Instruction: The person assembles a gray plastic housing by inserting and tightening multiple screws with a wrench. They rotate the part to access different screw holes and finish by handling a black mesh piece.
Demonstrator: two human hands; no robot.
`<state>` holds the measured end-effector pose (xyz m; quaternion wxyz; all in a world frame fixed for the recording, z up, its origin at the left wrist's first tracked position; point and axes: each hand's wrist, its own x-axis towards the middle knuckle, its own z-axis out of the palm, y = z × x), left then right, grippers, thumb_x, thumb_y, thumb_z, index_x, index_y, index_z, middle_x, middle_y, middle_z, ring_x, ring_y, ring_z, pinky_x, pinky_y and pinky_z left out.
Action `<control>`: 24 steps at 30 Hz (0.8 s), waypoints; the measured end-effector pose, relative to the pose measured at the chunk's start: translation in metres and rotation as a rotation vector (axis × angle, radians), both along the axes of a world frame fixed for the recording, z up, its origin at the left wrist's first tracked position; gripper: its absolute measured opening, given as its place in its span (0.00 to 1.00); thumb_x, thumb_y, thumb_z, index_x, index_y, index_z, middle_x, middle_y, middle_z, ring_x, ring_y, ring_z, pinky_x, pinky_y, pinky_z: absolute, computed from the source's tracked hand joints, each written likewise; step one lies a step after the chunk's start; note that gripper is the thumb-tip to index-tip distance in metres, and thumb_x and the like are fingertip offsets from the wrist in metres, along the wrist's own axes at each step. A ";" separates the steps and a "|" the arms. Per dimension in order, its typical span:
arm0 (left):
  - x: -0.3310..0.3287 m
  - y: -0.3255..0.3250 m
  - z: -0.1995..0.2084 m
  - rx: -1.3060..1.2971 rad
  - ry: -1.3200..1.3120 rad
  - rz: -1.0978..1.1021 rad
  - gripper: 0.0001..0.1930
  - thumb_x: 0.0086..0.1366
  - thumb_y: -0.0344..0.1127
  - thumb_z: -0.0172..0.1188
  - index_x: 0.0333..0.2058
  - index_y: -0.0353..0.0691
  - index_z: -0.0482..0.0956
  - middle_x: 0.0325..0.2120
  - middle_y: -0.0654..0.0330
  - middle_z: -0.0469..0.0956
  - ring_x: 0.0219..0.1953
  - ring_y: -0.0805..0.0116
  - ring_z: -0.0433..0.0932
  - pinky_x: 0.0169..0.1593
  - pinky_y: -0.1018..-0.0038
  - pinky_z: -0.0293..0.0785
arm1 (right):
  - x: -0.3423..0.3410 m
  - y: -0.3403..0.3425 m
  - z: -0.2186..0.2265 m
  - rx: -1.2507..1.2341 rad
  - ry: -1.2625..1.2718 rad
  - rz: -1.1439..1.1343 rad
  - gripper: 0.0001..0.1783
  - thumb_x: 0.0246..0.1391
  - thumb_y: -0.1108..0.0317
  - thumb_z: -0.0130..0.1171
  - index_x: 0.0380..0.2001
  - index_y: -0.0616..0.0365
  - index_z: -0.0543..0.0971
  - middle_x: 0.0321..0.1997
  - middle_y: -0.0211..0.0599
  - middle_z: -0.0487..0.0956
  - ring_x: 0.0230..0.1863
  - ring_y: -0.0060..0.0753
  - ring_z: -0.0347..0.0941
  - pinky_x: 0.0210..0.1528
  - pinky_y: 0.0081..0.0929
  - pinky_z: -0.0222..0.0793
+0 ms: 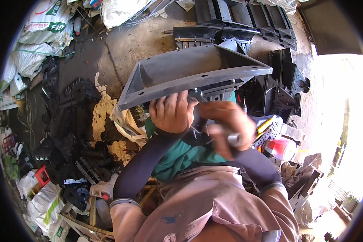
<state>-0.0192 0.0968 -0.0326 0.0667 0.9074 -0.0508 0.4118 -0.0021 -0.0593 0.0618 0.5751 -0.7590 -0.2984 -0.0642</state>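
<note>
A large grey trough-shaped part [181, 66] with a flat, holed flange lies across in front of me, over my lap. My left hand [169, 111] is closed at its near edge, fingers curled against the flange and thumb beside a bolt. My right hand [230, 123], smeared by motion, is closed round a wrench [196, 96]. The wrench's dark head sits at the bolt under the flange, next to my left thumb. A round silvery end [234, 139] shows by the right fingers. A black bracket [220, 89] runs beneath the flange; its lower side is partly hidden by my hands.
Similar black trough parts [234, 16] are stacked at the far side, and more black parts [284, 84] stand to the right. A perforated crate [272, 131] and a red-and-clear container [282, 148] sit near my right elbow. White sacks [40, 44] and black parts crowd the left.
</note>
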 end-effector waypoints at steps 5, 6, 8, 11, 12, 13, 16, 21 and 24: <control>0.000 0.000 0.004 -0.029 -0.034 -0.035 0.19 0.67 0.51 0.62 0.41 0.39 0.82 0.36 0.60 0.76 0.37 0.60 0.76 0.45 0.61 0.72 | 0.031 -0.035 -0.019 0.558 0.781 0.035 0.18 0.71 0.60 0.44 0.43 0.70 0.67 0.45 0.60 0.76 0.40 0.50 0.81 0.43 0.42 0.78; 0.000 -0.001 0.005 -0.043 -0.037 -0.048 0.19 0.66 0.50 0.63 0.41 0.39 0.82 0.36 0.60 0.76 0.37 0.60 0.76 0.45 0.61 0.72 | 0.036 -0.039 -0.021 0.567 0.832 0.041 0.18 0.71 0.61 0.44 0.45 0.72 0.67 0.46 0.61 0.76 0.40 0.51 0.81 0.43 0.42 0.79; 0.000 -0.001 0.006 -0.032 -0.028 -0.045 0.19 0.66 0.51 0.63 0.41 0.39 0.82 0.35 0.60 0.76 0.36 0.61 0.76 0.44 0.62 0.72 | 0.041 -0.042 -0.028 0.580 0.878 0.040 0.19 0.71 0.63 0.44 0.48 0.73 0.67 0.46 0.63 0.76 0.40 0.52 0.81 0.42 0.43 0.80; -0.002 0.002 0.006 -0.019 0.006 -0.055 0.19 0.66 0.51 0.63 0.42 0.39 0.82 0.36 0.61 0.76 0.36 0.61 0.76 0.44 0.63 0.72 | 0.039 -0.044 -0.035 0.599 0.875 0.006 0.18 0.71 0.65 0.44 0.50 0.74 0.67 0.45 0.64 0.77 0.40 0.53 0.81 0.43 0.43 0.80; -0.002 0.003 0.006 -0.021 0.020 -0.055 0.19 0.66 0.50 0.63 0.42 0.39 0.81 0.36 0.61 0.76 0.36 0.62 0.77 0.43 0.63 0.72 | 0.039 -0.045 -0.037 0.599 0.881 -0.001 0.18 0.71 0.65 0.44 0.50 0.74 0.68 0.45 0.64 0.78 0.41 0.53 0.81 0.43 0.43 0.80; -0.002 0.003 0.004 -0.018 0.013 -0.052 0.19 0.66 0.50 0.63 0.42 0.39 0.81 0.36 0.61 0.76 0.37 0.62 0.77 0.43 0.64 0.72 | 0.038 -0.046 -0.037 0.646 0.878 -0.027 0.18 0.71 0.65 0.44 0.49 0.74 0.68 0.45 0.63 0.78 0.42 0.54 0.81 0.43 0.43 0.80; -0.002 0.003 0.000 -0.037 0.005 -0.045 0.18 0.67 0.50 0.62 0.43 0.40 0.82 0.38 0.60 0.78 0.38 0.60 0.78 0.44 0.63 0.71 | 0.041 -0.045 -0.031 0.545 0.925 0.061 0.20 0.67 0.63 0.53 0.43 0.77 0.72 0.48 0.68 0.77 0.44 0.55 0.81 0.48 0.44 0.79; 0.002 0.000 -0.007 -0.079 -0.051 -0.030 0.16 0.68 0.48 0.59 0.42 0.43 0.84 0.41 0.58 0.80 0.40 0.56 0.79 0.47 0.59 0.69 | 0.032 -0.008 -0.001 0.235 0.843 -0.213 0.14 0.65 0.68 0.56 0.42 0.72 0.76 0.42 0.54 0.83 0.42 0.45 0.83 0.44 0.37 0.80; 0.002 0.002 -0.003 0.025 -0.031 -0.006 0.15 0.71 0.45 0.54 0.44 0.41 0.81 0.39 0.60 0.77 0.40 0.60 0.77 0.48 0.62 0.72 | 0.005 0.026 0.008 -0.249 -0.139 -0.160 0.08 0.56 0.78 0.61 0.40 0.67 0.78 0.41 0.49 0.83 0.38 0.39 0.83 0.40 0.29 0.79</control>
